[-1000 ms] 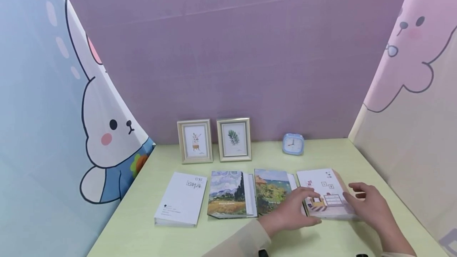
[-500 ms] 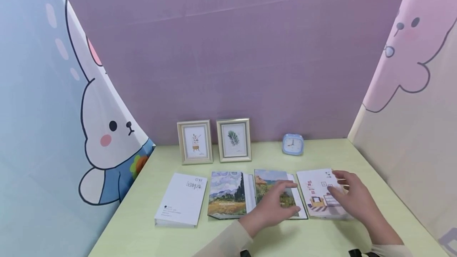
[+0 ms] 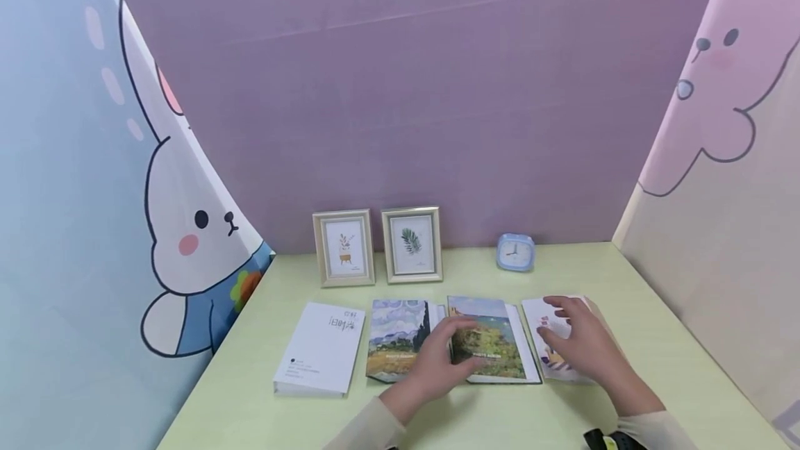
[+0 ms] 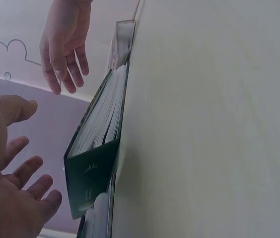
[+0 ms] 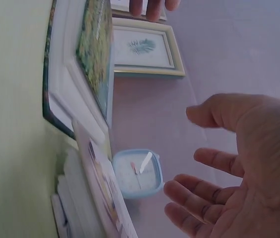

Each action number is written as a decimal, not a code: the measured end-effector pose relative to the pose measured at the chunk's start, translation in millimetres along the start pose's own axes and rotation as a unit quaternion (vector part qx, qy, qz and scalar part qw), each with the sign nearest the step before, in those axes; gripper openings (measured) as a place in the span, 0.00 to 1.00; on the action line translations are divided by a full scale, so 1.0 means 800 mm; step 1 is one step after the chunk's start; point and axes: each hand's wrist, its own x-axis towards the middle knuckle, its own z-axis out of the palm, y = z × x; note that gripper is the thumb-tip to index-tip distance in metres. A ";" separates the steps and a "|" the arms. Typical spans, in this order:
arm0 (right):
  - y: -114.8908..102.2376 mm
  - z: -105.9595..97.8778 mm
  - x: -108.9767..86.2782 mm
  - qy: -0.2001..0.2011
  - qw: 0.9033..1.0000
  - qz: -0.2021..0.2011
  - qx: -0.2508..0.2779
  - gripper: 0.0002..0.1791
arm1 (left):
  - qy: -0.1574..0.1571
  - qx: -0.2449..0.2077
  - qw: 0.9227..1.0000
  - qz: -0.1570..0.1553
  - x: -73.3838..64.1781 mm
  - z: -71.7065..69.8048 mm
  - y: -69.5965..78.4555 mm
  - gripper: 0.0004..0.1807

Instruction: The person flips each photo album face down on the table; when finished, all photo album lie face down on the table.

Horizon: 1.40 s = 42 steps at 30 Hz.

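Observation:
Four is too many to count closely, so I see several photo albums lying in a row. My left hand (image 3: 432, 358) hovers with spread, relaxed fingers over the gap between the cypress-landscape album (image 3: 396, 339) and the seaside-painting album (image 3: 500, 346). In the left wrist view it is apart from the seaside album's pages and green lower edge. My right hand (image 3: 584, 342) is held above the white album with furniture drawings (image 3: 556, 365), hiding much of its cover. Its fingers are loosely bent and hold nothing; the right wrist view shows space between them and that album. A plain white album (image 3: 319, 349) lies far left.
Two picture frames (image 3: 344, 248) stand at the back of the pale green table (image 3: 237, 408). A blue alarm clock (image 3: 515, 253) stands to their right. A purple backdrop (image 3: 400, 103) rises behind, with printed cartoon panels at both sides.
Both hands have moved left. The left has gone from beside the furniture album to between the painted albums; the right has moved from that album's right edge to above it. The albums stay put.

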 end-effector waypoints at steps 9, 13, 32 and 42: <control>-0.017 0.030 0.007 -0.053 0.998 -0.014 -0.012 0.38 | 0.031 -0.019 0.999 -0.020 -0.011 -0.008 -0.011 0.33; -0.022 0.049 0.007 -0.078 0.997 -0.018 -0.012 0.39 | 0.034 -0.073 0.994 -0.067 -0.018 -0.010 -0.015 0.37; -0.035 0.092 0.001 -0.094 0.994 -0.051 -0.016 0.34 | 0.007 -0.089 0.988 -0.123 -0.024 -0.015 -0.027 0.38; -0.037 0.092 -0.001 -0.097 0.993 -0.057 -0.028 0.34 | -0.024 -0.090 0.988 -0.124 -0.027 -0.013 -0.033 0.39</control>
